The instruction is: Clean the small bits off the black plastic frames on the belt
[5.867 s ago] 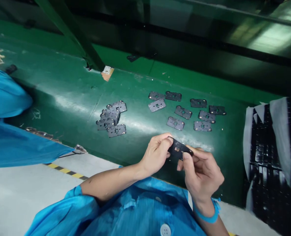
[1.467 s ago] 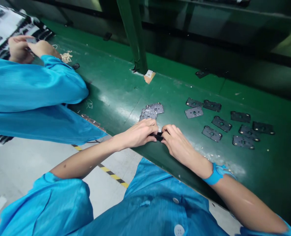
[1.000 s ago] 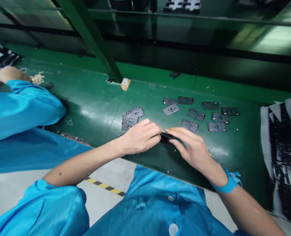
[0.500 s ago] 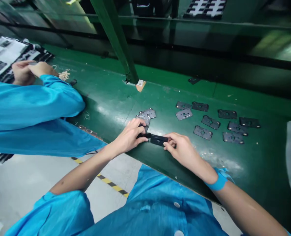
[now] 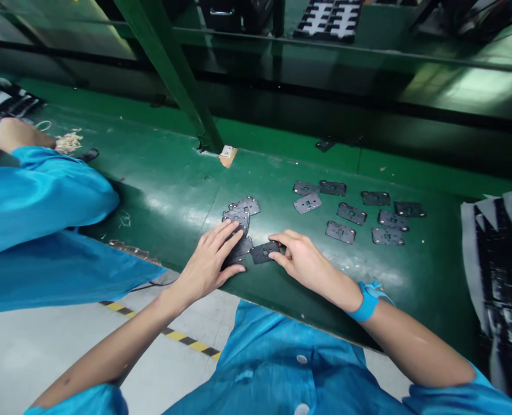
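Near the front edge of the green bench (image 5: 165, 178), my left hand (image 5: 210, 253) lies with its fingers apart over a small overlapping group of dark plates (image 5: 242, 249). My right hand (image 5: 296, 253) pinches the right end of a black rectangular plate (image 5: 262, 252) with a small opening in its middle. That plate's left end is beside the group under my left hand. More thin plates (image 5: 245, 205) overlap just beyond my left fingertips. Several similar plates (image 5: 341, 231) are spread over the bench to the right, some greyer and some blacker.
A green post (image 5: 182, 86) rises from the bench's back. At the left are a co-worker's blue sleeve (image 5: 57, 193), a hand and a pile of pale bits (image 5: 69, 142). Black parts with pale sheeting (image 5: 504, 276) stand at the right edge. One small black piece (image 5: 325, 145) lies farther back.
My left hand has let go of the dark piece it held and spread over the group. The plate in my right hand now lies lower and flatter. The whole view has shifted to the right.
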Tool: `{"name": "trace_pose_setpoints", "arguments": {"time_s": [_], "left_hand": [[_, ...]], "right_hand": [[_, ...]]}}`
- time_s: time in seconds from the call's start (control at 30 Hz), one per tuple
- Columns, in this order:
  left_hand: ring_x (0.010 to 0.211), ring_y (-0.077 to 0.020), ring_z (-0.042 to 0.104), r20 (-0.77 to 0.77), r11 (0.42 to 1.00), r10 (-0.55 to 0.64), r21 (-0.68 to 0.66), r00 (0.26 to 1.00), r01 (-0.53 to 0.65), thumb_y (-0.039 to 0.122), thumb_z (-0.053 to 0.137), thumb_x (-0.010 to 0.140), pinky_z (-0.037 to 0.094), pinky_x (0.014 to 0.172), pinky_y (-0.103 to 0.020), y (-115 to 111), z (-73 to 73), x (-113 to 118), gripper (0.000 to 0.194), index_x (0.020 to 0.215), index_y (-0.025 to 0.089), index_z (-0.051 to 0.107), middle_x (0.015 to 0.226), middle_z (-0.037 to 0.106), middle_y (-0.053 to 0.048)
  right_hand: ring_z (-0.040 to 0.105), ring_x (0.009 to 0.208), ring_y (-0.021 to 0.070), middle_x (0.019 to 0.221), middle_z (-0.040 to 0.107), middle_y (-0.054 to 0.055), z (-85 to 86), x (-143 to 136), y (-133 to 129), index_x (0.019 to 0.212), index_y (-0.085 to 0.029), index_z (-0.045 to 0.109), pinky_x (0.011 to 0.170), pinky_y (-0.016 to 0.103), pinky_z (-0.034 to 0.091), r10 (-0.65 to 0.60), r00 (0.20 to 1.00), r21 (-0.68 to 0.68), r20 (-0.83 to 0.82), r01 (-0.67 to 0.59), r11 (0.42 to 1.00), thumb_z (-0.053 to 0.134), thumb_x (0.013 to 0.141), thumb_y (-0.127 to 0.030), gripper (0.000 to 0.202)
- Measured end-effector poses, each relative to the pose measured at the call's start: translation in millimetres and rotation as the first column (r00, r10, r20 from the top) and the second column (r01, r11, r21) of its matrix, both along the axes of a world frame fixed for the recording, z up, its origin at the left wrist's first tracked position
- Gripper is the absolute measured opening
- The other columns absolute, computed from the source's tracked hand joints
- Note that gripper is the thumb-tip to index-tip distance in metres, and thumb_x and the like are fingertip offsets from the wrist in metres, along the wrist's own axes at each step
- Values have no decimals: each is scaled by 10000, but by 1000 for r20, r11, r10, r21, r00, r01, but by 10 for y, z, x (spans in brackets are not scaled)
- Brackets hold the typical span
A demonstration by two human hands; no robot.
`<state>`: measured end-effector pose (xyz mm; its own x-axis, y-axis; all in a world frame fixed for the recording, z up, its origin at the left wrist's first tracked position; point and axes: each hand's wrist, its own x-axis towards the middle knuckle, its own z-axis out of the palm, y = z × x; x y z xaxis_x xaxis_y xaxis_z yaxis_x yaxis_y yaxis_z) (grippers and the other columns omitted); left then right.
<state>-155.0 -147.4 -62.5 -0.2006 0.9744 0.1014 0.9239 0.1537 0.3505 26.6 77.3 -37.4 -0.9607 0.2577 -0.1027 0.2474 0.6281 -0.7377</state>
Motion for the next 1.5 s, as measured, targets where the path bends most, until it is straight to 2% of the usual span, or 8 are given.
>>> {"name": "trace_pose_setpoints", "arguments": {"time_s": [0.33,0.53,0.7,0.87,1.07,1.23,1.37,1.5], "left_hand": [[1637,-367,351,-76,995,-56,-89,996,50,371,505,1110,356,1293,-615,111,-79,-111,569,1654,217,448,1716,452,-179],[1614,-378,391,-34,1000,-25,14,999,25,370,555,1091,368,1283,-658,183,23,-121,564,1632,258,443,1687,484,-189],[1540,-366,487,41,992,-62,113,997,57,344,575,1090,436,1239,-624,544,118,-51,427,1497,221,543,1588,566,-199],[1360,-327,643,223,989,-100,131,970,72,355,583,1089,511,1157,-565,1076,234,146,366,1414,190,599,1419,687,-185],[1031,-249,771,781,996,-31,-28,623,84,491,574,1071,620,953,-437,1664,397,500,415,1323,170,648,1163,783,-127],[661,-136,701,964,967,74,-132,254,218,439,836,881,566,670,-279,2107,450,781,428,1136,148,654,840,712,-14],[611,-106,652,955,960,93,-161,281,227,396,851,857,492,600,-233,2338,438,993,381,1046,146,634,811,698,-4],[696,-143,678,922,881,-44,-146,385,449,395,813,898,523,663,-256,2594,506,1075,295,1008,162,669,808,720,-7]], "right_hand": [[677,763,170,1073,759,83,-80,-38,88,1214,-153,748,780,316,566,89,995,-24,-37,-90,996,758,938,-48,296],[610,1186,343,1276,691,164,-99,-103,797,1315,-178,722,1047,550,521,-54,982,336,-178,112,935,603,989,-40,374],[550,1189,380,1296,678,174,-210,-160,1224,1246,-171,714,1013,576,498,-65,992,381,-108,101,919,683,921,-32,355],[594,1022,297,1064,712,113,-104,48,1112,1033,-196,680,924,462,512,-51,985,372,-162,109,922,618,997,-77,138],[653,1026,264,1051,741,96,129,651,797,973,-231,701,931,445,541,-94,866,204,-491,219,954,562,1068,-130,196],[629,1195,289,1284,669,120,109,1139,694,1072,-260,762,967,470,557,-384,711,68,-589,517,853,649,1024,-152,164],[713,977,231,1170,711,109,43,1417,680,1395,-253,638,831,390,609,-669,645,-352,-369,569,743,656,1051,-307,348],[705,701,171,889,741,36,-21,1541,731,1313,-226,633,667,298,598,-767,616,-599,-178,551,581,708,1026,-426,357]]}}
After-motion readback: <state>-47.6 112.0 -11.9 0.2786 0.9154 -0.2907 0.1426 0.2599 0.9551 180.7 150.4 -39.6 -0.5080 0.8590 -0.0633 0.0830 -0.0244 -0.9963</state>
